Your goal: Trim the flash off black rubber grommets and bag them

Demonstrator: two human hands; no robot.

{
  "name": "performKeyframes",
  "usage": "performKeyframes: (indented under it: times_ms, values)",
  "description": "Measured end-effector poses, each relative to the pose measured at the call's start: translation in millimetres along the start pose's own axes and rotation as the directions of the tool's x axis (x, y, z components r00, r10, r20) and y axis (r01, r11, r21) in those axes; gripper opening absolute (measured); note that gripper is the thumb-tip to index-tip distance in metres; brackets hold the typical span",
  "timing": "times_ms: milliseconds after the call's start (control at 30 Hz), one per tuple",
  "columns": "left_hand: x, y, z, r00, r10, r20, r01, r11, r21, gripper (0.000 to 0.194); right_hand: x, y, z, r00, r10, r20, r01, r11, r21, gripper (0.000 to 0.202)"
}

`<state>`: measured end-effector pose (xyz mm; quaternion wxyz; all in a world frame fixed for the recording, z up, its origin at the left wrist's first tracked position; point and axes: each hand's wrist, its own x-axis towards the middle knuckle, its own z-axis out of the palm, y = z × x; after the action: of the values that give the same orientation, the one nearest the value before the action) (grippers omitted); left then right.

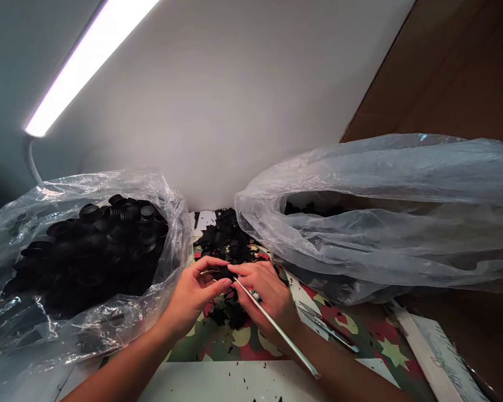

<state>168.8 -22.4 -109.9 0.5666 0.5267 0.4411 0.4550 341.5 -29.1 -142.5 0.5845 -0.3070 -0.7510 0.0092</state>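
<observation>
Near the middle, my left hand [196, 290] pinches a small black ribbed part [224, 272] between thumb and fingers. My right hand [265, 290] is closed around a thin, light-coloured rod-like tool [276, 326], its upper end at the black part and its other end slanting down over my right wrist. The fingertips of both hands meet at the part. Below and behind them, black scraps [226, 237] lie heaped on a patterned cloth [251, 353].
An open clear bag [178, 223] of black ribbed parts [109, 240] stands at left. Another clear bag [360, 234] at right has black pieces inside. Metal tools [329, 326] lie right of my hands. A lit lamp [92, 61] hangs upper left; cardboard [452, 72] stands upper right.
</observation>
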Motion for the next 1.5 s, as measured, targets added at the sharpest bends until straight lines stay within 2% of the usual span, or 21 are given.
performKeyframes:
  times_ms: [133,233,333,433,567,633,733,867,1000,1200,1300,1367,1500]
  values:
    - [-0.9,-2.2,-0.3,1.000,0.014,0.004,-0.014,0.999,0.049,0.034,-2.5,-2.2,1.8,0.999,-0.044,0.033,0.045,0.998,-0.049,0.016]
    - [-1.9,-1.7,2.4,0.999,0.048,-0.025,-0.048,0.999,0.025,0.033,-3.8,-0.6,3.9,1.000,-0.016,0.013,0.017,0.998,-0.061,0.020]
    - [-3.4,2.7,5.3,0.997,0.079,-0.028,-0.080,0.996,-0.028,0.032,-0.8,8.7,1.1,0.995,0.100,0.007,-0.099,0.990,-0.099,0.021]
    - [-3.7,6.4,4.4,0.997,0.080,0.002,-0.080,0.992,-0.103,0.032,5.7,17.5,-7.6,0.965,0.259,0.050,-0.250,0.959,-0.131,0.018]
    - [0.3,4.3,-1.5,0.998,0.067,-0.013,-0.068,0.988,-0.142,0.032,12.9,9.7,-17.7,0.939,0.341,0.051,-0.340,0.940,-0.030,0.019]
    - [2.6,1.6,-3.6,0.998,0.061,-0.026,-0.063,0.993,-0.101,0.032,14.0,0.8,-19.4,0.949,0.313,0.022,-0.313,0.949,0.022,0.017]
    - [3.8,-1.2,-4.0,0.995,0.076,-0.059,-0.076,0.997,-0.005,0.030,13.1,-7.6,-18.4,0.984,0.179,0.000,-0.179,0.983,0.047,0.015]
    - [2.3,-0.8,-1.4,0.994,0.094,-0.059,-0.090,0.993,0.074,0.028,9.9,-4.6,-13.4,0.999,0.021,0.024,-0.022,0.999,0.028,0.014]
    - [1.5,1.0,0.8,0.995,0.090,-0.047,-0.086,0.993,0.084,0.027,7.2,0.9,-8.5,0.999,-0.035,0.032,0.036,0.999,-0.020,0.015]
    - [0.8,-0.3,1.3,0.994,0.100,-0.036,-0.096,0.990,0.101,0.027,4.5,-3.5,-3.5,0.996,-0.066,0.059,0.071,0.994,-0.080,0.019]
    - [-2.1,1.3,2.2,0.991,0.131,0.013,-0.131,0.987,0.094,0.023,2.7,1.5,-2.0,0.997,0.004,0.071,0.002,0.996,-0.093,0.020]
    - [-5.1,4.8,3.2,0.987,0.148,0.053,-0.153,0.982,0.106,0.021,1.4,11.6,-2.1,0.987,0.114,0.116,-0.099,0.987,-0.124,0.019]
    - [-8.3,10.6,3.6,0.980,0.151,0.128,-0.150,0.989,-0.017,0.028,0.1,34.4,-4.6,0.907,0.359,0.221,-0.321,0.928,-0.191,0.018]
